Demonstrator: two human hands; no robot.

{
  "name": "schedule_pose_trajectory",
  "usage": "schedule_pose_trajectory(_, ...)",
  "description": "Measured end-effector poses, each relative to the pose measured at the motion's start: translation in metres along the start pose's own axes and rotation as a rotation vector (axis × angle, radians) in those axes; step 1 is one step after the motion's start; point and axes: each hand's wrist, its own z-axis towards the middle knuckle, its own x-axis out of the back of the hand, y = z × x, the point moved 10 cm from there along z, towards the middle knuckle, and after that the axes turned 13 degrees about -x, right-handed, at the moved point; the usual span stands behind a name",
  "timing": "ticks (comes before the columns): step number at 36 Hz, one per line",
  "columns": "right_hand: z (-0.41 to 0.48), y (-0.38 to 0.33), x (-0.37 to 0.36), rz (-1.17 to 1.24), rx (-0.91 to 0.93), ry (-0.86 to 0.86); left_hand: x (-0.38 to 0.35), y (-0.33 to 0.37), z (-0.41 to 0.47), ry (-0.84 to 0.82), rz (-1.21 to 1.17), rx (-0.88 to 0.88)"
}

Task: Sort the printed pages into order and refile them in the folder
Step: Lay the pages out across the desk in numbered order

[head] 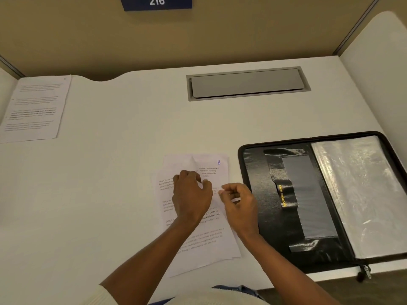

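Note:
A loose pile of printed pages [204, 241] lies on the white desk in front of me, the sheets fanned unevenly. The sheet at the back right bears a handwritten blue 8 [218, 162]. My left hand [191, 194] sits on the pile and pinches a lifted sheet between thumb and fingers. My right hand [239, 201] is beside it at the pile's right edge, fingers curled, pinching the same sheet's edge. A black zip folder [275, 194] lies open to the right, its clear plastic sleeves [361, 194] on the right half. One separate printed page [35, 106] lies at the far left.
A grey cable hatch [246, 83] is set into the desk at the back. Tan partition walls enclose the desk, with a blue sign reading 216 [156, 2]. The folder's zip pull [364, 272] hangs at the desk's front edge.

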Motion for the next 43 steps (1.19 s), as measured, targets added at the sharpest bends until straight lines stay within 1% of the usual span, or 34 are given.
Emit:
schedule_pose_trajectory(3,0.014,0.005,0.01,-0.13,-0.028,0.119,0.0,0.003,0.007,0.021,-0.022,-0.023)
schedule_pose_trajectory(6,0.027,0.004,0.008,-0.27,-0.056,0.133,-0.003,0.011,0.012,0.011,-0.037,-0.082)
schedule_pose_trajectory(9,0.034,0.002,0.002,-0.362,-0.073,0.125,-0.011,0.012,0.013,-0.029,-0.04,-0.122)
schedule_pose_trajectory(14,0.039,-0.001,-0.004,-0.395,-0.092,0.143,-0.017,0.008,0.007,-0.038,-0.017,-0.159)
schedule_pose_trajectory(18,0.036,-0.003,-0.005,-0.405,-0.095,0.177,-0.017,0.002,0.007,-0.031,-0.041,-0.154)
schedule_pose_trajectory(23,0.024,-0.012,-0.004,-0.467,-0.003,0.217,-0.018,-0.001,0.008,-0.029,-0.05,-0.168)
schedule_pose_trajectory(28,0.011,-0.019,-0.006,-0.54,0.066,0.216,-0.019,-0.003,0.007,-0.018,-0.046,-0.172)
schedule_pose_trajectory(31,0.004,-0.021,-0.007,-0.495,0.093,0.207,-0.019,-0.002,0.007,-0.011,-0.052,-0.173)
schedule_pose_trajectory(37,-0.004,-0.031,-0.01,-0.301,0.142,0.16,-0.017,-0.005,0.008,-0.002,-0.093,-0.143)
schedule_pose_trajectory(43,-0.006,-0.032,-0.013,-0.315,0.146,0.165,-0.013,-0.007,0.007,0.015,-0.104,-0.128)
